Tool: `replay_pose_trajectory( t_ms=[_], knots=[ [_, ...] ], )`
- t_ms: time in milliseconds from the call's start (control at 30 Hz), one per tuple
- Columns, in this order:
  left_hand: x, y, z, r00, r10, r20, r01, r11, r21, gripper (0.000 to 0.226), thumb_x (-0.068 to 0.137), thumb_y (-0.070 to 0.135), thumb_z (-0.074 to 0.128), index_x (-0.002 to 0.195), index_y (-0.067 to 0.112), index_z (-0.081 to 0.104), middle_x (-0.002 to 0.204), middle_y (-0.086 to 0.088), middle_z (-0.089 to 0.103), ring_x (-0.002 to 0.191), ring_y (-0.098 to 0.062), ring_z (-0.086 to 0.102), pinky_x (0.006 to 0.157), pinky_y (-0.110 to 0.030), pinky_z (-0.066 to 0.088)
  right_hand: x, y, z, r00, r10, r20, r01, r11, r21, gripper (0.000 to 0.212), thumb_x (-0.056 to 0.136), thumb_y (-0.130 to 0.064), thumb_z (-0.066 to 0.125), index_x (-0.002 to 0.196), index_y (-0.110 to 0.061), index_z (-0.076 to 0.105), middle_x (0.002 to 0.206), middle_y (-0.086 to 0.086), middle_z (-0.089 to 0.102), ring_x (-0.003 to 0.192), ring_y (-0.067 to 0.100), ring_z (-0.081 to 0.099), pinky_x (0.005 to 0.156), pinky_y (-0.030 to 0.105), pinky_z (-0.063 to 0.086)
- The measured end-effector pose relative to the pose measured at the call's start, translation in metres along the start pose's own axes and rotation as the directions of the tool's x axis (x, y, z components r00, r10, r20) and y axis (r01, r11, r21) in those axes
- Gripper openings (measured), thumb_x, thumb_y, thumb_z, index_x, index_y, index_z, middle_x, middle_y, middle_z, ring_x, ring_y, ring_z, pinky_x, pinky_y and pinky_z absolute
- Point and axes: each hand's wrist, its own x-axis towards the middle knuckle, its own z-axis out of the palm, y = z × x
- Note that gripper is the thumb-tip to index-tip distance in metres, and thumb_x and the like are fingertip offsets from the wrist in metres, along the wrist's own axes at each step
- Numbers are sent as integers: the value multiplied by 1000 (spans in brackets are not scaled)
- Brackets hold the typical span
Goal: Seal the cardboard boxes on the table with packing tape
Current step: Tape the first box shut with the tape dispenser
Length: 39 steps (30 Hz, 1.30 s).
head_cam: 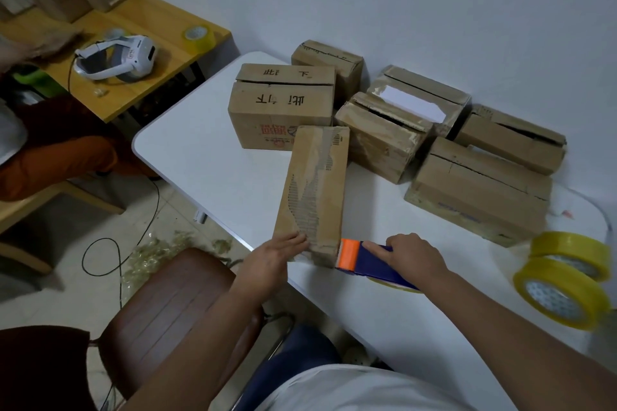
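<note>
A long narrow cardboard box (315, 190) lies lengthwise near the front of the white table (207, 150), its top covered with worn tape. My left hand (277, 253) presses flat on its near left corner with straight fingers. My right hand (409, 255) grips a blue tape dispenser (377, 265) whose orange head (350, 253) touches the box's near end. Behind it several more cardboard boxes (283, 107) stand along the wall, some with open flap seams.
Two yellow tape rolls (564, 280) lie at the table's right edge. A brown chair (167, 314) stands at my left. On the wooden desk (140, 20) at the left are a white headset (117, 57), another tape roll (199, 36) and more boxes. A person in orange sits there.
</note>
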Motion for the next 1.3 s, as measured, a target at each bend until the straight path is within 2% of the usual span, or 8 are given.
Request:
replay_pose_trajectory(
  t_ms=[100, 167, 333, 367, 433, 533, 733, 1300],
  knots=[
    [-3, -12, -10, 984, 5, 179, -5, 1000, 3, 82, 73, -21, 43, 144, 19, 49, 153, 9, 39, 146, -5, 27, 115, -26, 35, -4, -4, 2, 1000, 6, 5, -6, 1000, 19, 65, 88, -75, 33, 80, -16, 59, 84, 3, 66, 75, 17, 64, 72, 29, 52],
    [-2, -19, -21, 969, 35, 244, -33, 999, -12, 84, 71, -22, 45, 144, 19, 49, 153, 9, 39, 146, -6, 27, 115, -26, 34, -7, -8, 6, 1000, -3, 23, 2, 999, 36, 62, 88, -75, 34, 79, -18, 57, 81, 1, 63, 73, 16, 63, 68, 26, 50],
    [25, -11, -18, 988, 108, 109, -115, 991, 64, 48, 79, -11, 59, 117, 15, 74, 138, 4, 59, 127, -19, 57, 89, -42, 57, -11, -12, 16, 999, 10, 35, -12, 998, 55, 67, 88, -75, 32, 79, -15, 60, 77, 1, 63, 70, 15, 62, 66, 27, 49],
    [36, -6, -10, 981, 128, 143, -142, 986, 86, 46, 86, -4, 60, 126, 19, 69, 145, 5, 54, 133, -18, 51, 97, -43, 53, -12, -11, 17, 999, 17, 29, -19, 998, 58, 69, 88, -75, 32, 79, -14, 62, 78, 2, 64, 71, 16, 62, 68, 28, 51],
    [56, 0, 10, 956, 118, 269, -170, 969, 178, 49, 103, 21, 48, 151, 27, 40, 161, 8, 28, 150, -16, 22, 120, -41, 25, -12, -9, 16, 999, 26, 24, -27, 998, 62, 69, 88, -76, 31, 76, -15, 61, 77, 2, 64, 70, 17, 62, 68, 29, 50],
    [65, -6, 33, 945, 34, 326, -154, 923, 352, 54, 106, 48, 14, 157, 38, 1, 164, 16, -6, 151, -11, -11, 122, -42, -6, -12, -7, 12, 999, 23, 23, -25, 997, 75, 69, 86, -77, 33, 67, -16, 56, 68, 1, 58, 65, 17, 58, 61, 29, 44],
    [60, -18, 43, 958, 75, 277, -192, 884, 425, 54, 106, 47, 7, 158, 35, 3, 166, 11, 4, 153, -15, 1, 119, -47, 3, -15, 4, 1, 1000, -10, -25, 10, 1000, 27, 69, 84, -79, 33, 67, -16, 55, 64, 0, 55, 60, 15, 56, 54, 25, 40],
    [63, -13, 42, 952, 29, 304, -152, 909, 389, 59, 97, 56, -9, 153, 40, -16, 162, 16, -19, 150, -11, -18, 121, -48, -7, -37, 59, 3, 998, 41, -48, -40, 999, 32, 68, 85, -78, 30, 72, -19, 60, 67, -3, 61, 60, 10, 58, 56, 23, 42]
  ],
)
